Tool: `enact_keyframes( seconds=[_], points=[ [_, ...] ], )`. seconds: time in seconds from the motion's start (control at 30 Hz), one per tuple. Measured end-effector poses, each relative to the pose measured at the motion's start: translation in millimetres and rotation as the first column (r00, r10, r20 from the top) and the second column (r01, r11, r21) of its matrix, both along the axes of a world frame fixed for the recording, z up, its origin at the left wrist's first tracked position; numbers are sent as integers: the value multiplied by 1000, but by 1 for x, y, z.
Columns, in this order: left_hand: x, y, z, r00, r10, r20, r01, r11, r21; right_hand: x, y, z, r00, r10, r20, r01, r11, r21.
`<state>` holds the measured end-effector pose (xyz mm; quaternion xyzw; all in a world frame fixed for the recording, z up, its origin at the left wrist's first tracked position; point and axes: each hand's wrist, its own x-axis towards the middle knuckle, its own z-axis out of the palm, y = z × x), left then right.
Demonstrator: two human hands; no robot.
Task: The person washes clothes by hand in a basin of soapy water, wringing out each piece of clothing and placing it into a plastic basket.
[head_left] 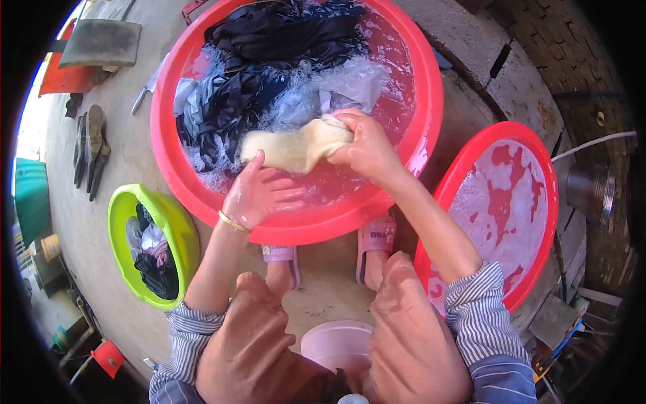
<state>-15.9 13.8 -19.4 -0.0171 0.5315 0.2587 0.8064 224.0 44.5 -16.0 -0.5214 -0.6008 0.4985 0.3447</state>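
Note:
A cream, tube-shaped piece of soft cloth [289, 151], much like a sock, hangs over the large red basin [164, 151]. My right hand [370, 145] grips its right end, fingers closed round the bunched fabric. Just below the cloth's left end is my left hand [259, 193], palm up with the fingers spread, holding nothing. Soapy water fills the basin, with dark wet clothes [282, 34] at the far side and left. A pale lilac garment [353, 81] floats beyond my right hand, among suds.
A lime-green tub [121, 236] with clothes stands at the left. At the right a second red basin [548, 202] holds foamy water. Dark gloves [91, 145] and a knife-like tool [142, 94] lie on the concrete. A pink stool [336, 340] is between my legs.

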Motion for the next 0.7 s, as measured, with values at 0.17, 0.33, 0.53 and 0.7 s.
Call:
enact_keyframes(
  seconds=[0.17, 0.33, 0.53, 0.7],
  points=[
    [12, -10, -17, 587, -51, 808, -396, 852, 342, -48, -30, 101, 893, 222, -392, -141, 964, 224],
    [59, -30, 115, 850, 79, 522, -310, 875, 373, -64, -65, 127, 705, 441, -556, -311, 896, 316],
    [31, -14, 31, 918, -105, -381, 394, 337, 855, -21, -56, 119, 659, 455, -599, -354, 890, 286],
    [23, -10, 17, 906, 276, 322, -358, 904, 233, 41, -10, 40, 537, -342, -771, 122, 936, -330]
  ],
)
